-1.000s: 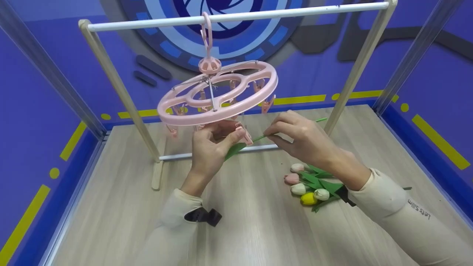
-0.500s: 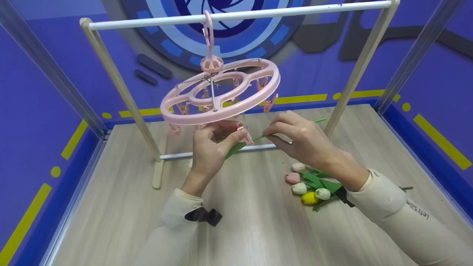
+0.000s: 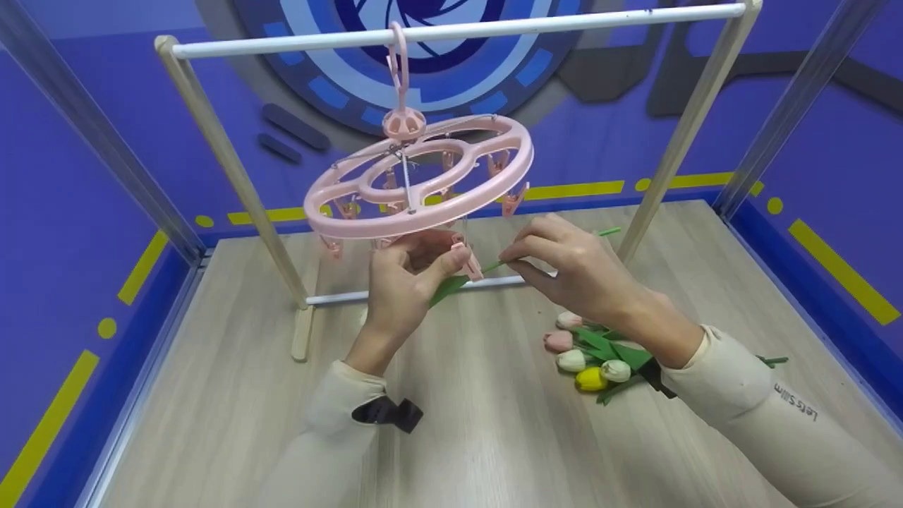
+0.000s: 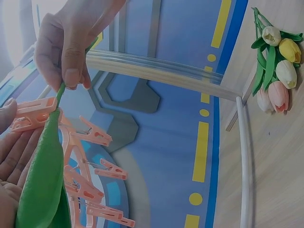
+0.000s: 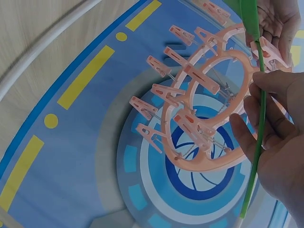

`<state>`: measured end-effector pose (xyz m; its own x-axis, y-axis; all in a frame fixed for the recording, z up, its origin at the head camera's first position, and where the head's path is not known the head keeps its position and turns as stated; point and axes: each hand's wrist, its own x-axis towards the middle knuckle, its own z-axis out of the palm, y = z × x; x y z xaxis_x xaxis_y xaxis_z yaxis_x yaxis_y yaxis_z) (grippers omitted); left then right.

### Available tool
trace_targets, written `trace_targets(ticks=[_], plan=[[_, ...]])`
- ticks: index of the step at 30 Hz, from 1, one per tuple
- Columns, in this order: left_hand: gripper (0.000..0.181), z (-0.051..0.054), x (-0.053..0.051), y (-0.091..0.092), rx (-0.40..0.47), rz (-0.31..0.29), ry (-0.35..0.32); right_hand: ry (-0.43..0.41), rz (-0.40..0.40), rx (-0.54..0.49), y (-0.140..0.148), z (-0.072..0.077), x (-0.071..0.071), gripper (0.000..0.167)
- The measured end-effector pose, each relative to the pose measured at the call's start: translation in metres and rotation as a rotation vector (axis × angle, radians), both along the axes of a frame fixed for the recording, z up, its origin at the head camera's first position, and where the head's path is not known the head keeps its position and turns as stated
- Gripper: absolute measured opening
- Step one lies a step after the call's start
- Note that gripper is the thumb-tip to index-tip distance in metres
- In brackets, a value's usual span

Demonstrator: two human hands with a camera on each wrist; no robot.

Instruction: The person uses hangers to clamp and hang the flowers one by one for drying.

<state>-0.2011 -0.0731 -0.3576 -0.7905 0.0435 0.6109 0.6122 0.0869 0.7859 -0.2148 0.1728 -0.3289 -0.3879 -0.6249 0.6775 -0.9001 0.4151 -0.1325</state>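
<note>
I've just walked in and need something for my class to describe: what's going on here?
A person's left hand pinches a pink clip below a round hanger, while the right hand holds a leafy green stem at the clip's tip. Whether the clip grips it is unclear. A bunch of tulips lies on the table.

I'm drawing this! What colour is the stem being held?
The stem is green, clearest in the right wrist view.

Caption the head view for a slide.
Left hand pinches a pink plastic clothespin; right hand holds a thin green leafy stem.
</note>
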Motion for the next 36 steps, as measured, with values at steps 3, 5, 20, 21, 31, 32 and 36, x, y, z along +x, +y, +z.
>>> trace_targets(ticks=[3,5,20,21,31,32,36], plan=[[0.019,0.000,0.000,0.000,-0.003,0.005,0.003,0.006,0.006,-0.006,-0.001,0.000,-0.001,0.022],[0.019,0.000,0.000,0.000,-0.002,0.005,0.002,0.005,0.008,-0.009,-0.001,0.000,-0.001,0.023],[0.026,0.000,0.002,0.000,0.007,-0.021,-0.061,-0.035,0.007,-0.008,0.002,-0.002,0.000,0.022],[0.027,0.000,0.002,0.000,0.010,-0.026,-0.066,-0.039,0.006,-0.006,0.002,-0.002,0.000,0.022],[0.031,0.003,0.014,-0.002,-0.025,0.047,-0.019,-0.010,0.013,-0.025,0.008,-0.004,-0.003,0.023],[0.030,0.003,0.015,-0.003,-0.030,0.056,-0.005,-0.015,0.006,-0.023,0.009,-0.005,-0.003,0.023],[0.027,0.003,0.022,-0.007,-0.054,0.091,0.052,-0.042,-0.034,-0.007,0.014,-0.004,-0.002,0.024]])
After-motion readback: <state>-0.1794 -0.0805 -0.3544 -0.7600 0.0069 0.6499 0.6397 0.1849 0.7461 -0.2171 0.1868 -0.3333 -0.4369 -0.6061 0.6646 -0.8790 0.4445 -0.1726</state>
